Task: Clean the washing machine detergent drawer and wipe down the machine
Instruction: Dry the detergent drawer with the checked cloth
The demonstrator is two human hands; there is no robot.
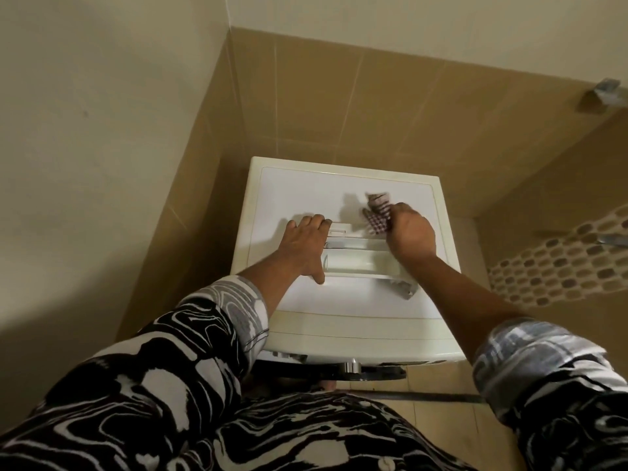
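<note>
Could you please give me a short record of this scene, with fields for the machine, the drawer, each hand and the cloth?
view: from above, looking down
machine: washing machine, white top, set against a tiled wall
drawer: detergent drawer lies on the machine's top
left hand: grips the drawer's left end, thumb on the near side
right hand: grips a checked cloth
cloth position: at the drawer's far right end, blurred
</note>
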